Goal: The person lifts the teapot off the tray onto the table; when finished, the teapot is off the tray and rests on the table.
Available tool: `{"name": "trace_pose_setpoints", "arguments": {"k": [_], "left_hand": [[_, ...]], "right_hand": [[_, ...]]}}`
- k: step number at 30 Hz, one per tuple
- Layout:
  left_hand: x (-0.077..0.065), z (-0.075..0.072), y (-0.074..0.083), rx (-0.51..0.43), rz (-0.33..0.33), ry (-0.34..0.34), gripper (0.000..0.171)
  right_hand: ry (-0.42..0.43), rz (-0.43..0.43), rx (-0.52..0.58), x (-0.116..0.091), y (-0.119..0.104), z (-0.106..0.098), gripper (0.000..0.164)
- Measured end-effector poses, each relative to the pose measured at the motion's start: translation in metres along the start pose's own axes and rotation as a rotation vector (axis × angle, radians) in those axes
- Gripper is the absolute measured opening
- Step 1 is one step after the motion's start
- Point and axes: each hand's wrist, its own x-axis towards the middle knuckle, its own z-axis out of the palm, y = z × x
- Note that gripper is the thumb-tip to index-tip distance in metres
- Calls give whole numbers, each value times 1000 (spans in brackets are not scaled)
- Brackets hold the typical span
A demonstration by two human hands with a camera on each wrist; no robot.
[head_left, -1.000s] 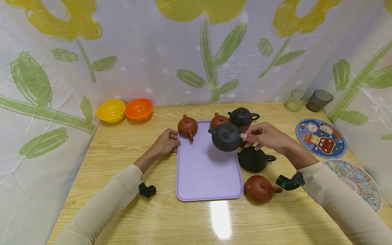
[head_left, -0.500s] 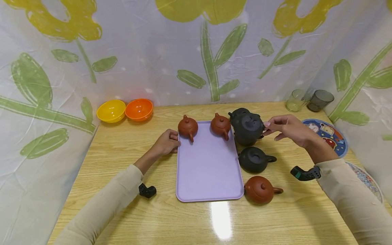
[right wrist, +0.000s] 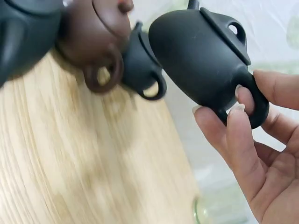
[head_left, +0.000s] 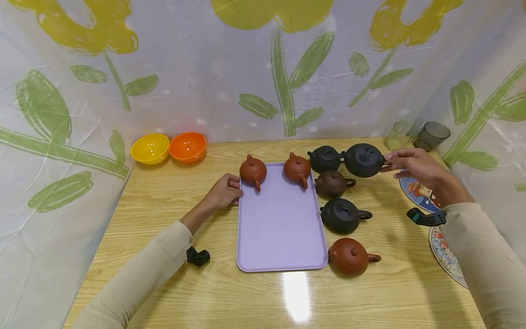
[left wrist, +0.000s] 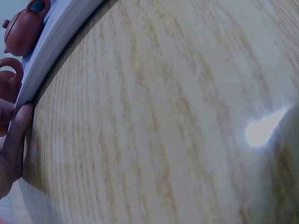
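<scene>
**Black teapot (head_left: 363,160) held by its handle at the far right of the desk (head_left: 205,292)**

A person in pale sleeves works with two hands. The right hand (head_left: 417,165) pinches the handle (right wrist: 263,108) of the black teapot between thumb and fingers, over the far right part of the desk, near a green glass (head_left: 397,137) and a smoky gray glass (head_left: 431,135). In the head view its spout meets the handle of the far black teapot (head_left: 324,159); whether the two touch cannot be told.

At left, the left hand (head_left: 223,189) pinches the left rim of a lilac tray (head_left: 281,228), one finger on either side of the edge in the left wrist view. Two small red-brown teapots stand on the tray, the left one (head_left: 252,171) at its far left corner and the right one (head_left: 297,169) at its far right corner.

Along the tray's right side, from far to near, stand the far black teapot, a dark brown teapot (head_left: 330,183), a second black teapot (head_left: 341,217) and a larger red-brown teapot (head_left: 348,258). Their handles point right.

A yellow bowl (head_left: 150,149) and an orange bowl (head_left: 187,147) sit side by side at far left. Two round mats lie at right, a blue one (head_left: 415,189) farther off and a multicolored one (head_left: 444,251) nearer, both partly covered by the right arm. Behind the desk hangs a white curtain (head_left: 185,68) painted with yellow flowers.
</scene>
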Motion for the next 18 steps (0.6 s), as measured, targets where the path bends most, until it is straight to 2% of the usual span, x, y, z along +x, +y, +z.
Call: {"name": "trace_pose_setpoints", "arguments": {"k": [4,11,18], "left_hand": [[0,0,0,-2,-9,-5,49],[-3,-1,1,-3,-9,-5,49],[-2,0,1,-3,-10,1,49]], "right_hand": [[28,54,-5,4,11,-7,44],[38,114,16,12,25,-14,33],[5,152,-35,20,33,-18,36]]}}
